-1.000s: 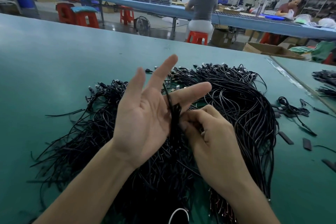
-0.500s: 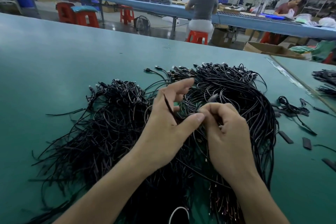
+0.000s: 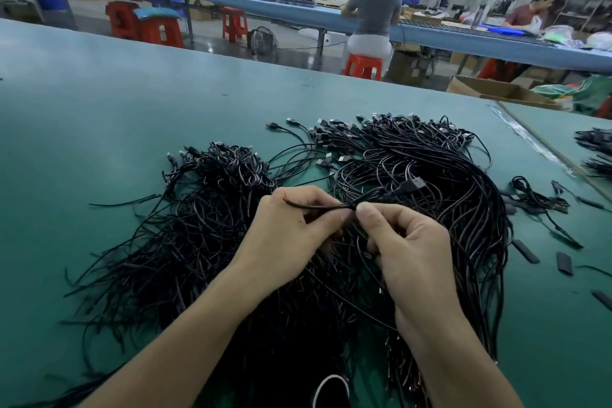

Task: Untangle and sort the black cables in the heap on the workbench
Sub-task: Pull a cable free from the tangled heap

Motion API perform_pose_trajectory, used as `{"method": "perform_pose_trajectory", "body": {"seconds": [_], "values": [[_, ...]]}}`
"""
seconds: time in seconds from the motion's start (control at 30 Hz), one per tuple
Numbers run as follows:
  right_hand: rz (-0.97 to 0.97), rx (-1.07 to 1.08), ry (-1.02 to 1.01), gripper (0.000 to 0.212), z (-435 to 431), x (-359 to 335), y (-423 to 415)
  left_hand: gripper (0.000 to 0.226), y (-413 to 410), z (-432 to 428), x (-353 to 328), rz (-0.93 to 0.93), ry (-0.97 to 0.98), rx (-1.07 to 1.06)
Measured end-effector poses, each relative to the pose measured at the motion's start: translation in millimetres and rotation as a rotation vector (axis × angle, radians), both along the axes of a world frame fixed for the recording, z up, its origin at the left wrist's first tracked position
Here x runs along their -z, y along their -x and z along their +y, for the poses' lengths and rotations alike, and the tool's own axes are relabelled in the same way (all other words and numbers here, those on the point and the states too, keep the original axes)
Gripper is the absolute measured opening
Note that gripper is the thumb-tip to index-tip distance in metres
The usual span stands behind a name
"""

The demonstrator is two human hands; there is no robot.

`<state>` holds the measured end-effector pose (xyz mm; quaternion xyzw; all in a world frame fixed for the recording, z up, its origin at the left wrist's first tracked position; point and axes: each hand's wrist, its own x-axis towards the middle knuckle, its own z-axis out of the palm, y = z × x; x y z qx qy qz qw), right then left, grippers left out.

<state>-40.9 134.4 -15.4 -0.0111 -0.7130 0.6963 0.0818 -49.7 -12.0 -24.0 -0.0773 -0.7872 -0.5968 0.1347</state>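
Note:
A big heap of black cables (image 3: 430,182) with USB plugs lies spread over the green workbench (image 3: 99,116). Both my hands hover above its middle. My left hand (image 3: 284,235) has its fingers curled round a short black cable (image 3: 318,206), whose bare red-tipped end sticks out to the left. My right hand (image 3: 400,245) pinches the same cable between thumb and forefinger, just right of my left fingers. The cable's USB plug (image 3: 412,185) points up and to the right, past my right hand. A tangled clump (image 3: 228,166) forms the heap's left part.
Small black sleeves (image 3: 526,252) and a few loose cables (image 3: 536,197) lie at the right. More cable bundles (image 3: 596,142) sit on the adjoining bench at the far right. People work at a long blue bench (image 3: 298,15) behind, with red stools (image 3: 362,67) and a cardboard box (image 3: 496,91).
My left hand was open with fingers spread and one cable hanging in it; it has since closed and dropped toward the heap. The cable now lies level, stretched between both hands.

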Motion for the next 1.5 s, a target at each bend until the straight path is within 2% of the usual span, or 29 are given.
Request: {"method": "perform_pose_trajectory", "body": {"seconds": [0.1, 0.17, 0.3, 0.4, 0.5, 0.57, 0.63, 0.67, 0.73, 0.77, 0.83, 0.87, 0.93, 1.0, 1.03, 1.07, 1.13, 1.23, 1.3, 1.43, 1.5], "values": [[0.042, -0.056, -0.209, 0.011, 6, -3, -2, 0.015, 8, -12, 0, -0.081, -0.071, -0.098], [0.029, -0.153, -0.391, 0.015, 10, -6, -3, 0.018, 17, -24, 1, -0.124, -0.230, -0.213], [-0.072, -0.315, -0.861, 0.019, 13, -1, -6, 0.008, 33, -52, 8, -0.205, -0.697, -0.380], [-0.162, -0.402, -1.000, 0.025, 11, 2, -8, 0.009, 40, -58, 14, -0.290, -0.820, -0.356], [-0.209, -0.468, -1.028, 0.025, 10, 4, -8, 0.069, 41, -55, 19, -0.321, -0.725, -0.317], [-0.207, -0.468, -1.021, 0.017, 12, 3, -7, 0.083, 39, -51, 19, -0.283, -0.567, -0.397], [-0.169, -0.431, -1.003, 0.012, 14, 0, -7, 0.072, 37, -48, 18, -0.188, -0.400, -0.578], [-0.134, -0.392, -0.975, 0.011, 14, -1, -6, 0.062, 34, -46, 15, -0.106, -0.377, -0.659], [-0.032, -0.288, -0.872, 0.012, 16, -5, -5, 0.055, 27, -43, 8, 0.121, -0.379, -0.744], [0.034, -0.245, -0.802, 0.013, 17, -7, -5, 0.055, 24, -42, 4, 0.251, -0.311, -0.733], [0.144, -0.259, -0.675, 0.014, 17, -13, -5, 0.051, 16, -37, -5, 0.395, -0.041, -0.563], [0.177, -0.312, -0.639, 0.013, 16, -16, -6, 0.051, 13, -34, -8, 0.387, 0.122, -0.435], [0.211, -0.418, -0.625, 0.011, 15, -19, -10, 0.056, 11, -27, -6, 0.307, 0.429, -0.203], [0.250, -0.404, -0.609, 0.011, 15, -19, -9, 0.043, 10, -23, -3, 0.130, 0.569, -0.024], [0.266, -0.344, -0.568, 0.012, 16, -19, -7, 0.033, 9, -23, -2, 0.022, 0.586, 0.051], [0.274, -0.260, -0.514, 0.014, 18, -18, -5, 0.033, 8, -24, -1, -0.067, 0.575, 0.107], [0.286, -0.069, -0.477, 0.017, 25, -15, 2, 0.045, 10, -25, 4, -0.098, 0.476, 0.107], [0.251, 0.103, -0.640, 0.016, 33, -7, 9, 0.055, 7, -20, -1, 0.080, 0.346, -0.072], [0.224, 0.182, -0.721, 0.016, 36, -2, 11, 0.053, 2, -17, -12, 0.234, 0.252, -0.202], [0.125, 0.332, -0.808, 0.020, 56, 2, 19, 0.055, -4, -35, -41, 0.507, -0.138, -0.482], [0.018, 0.297, -0.922, 0.022, 63, 6, 21, 0.052, -3, -46, -46, 0.560, -0.143, -0.615]]}}
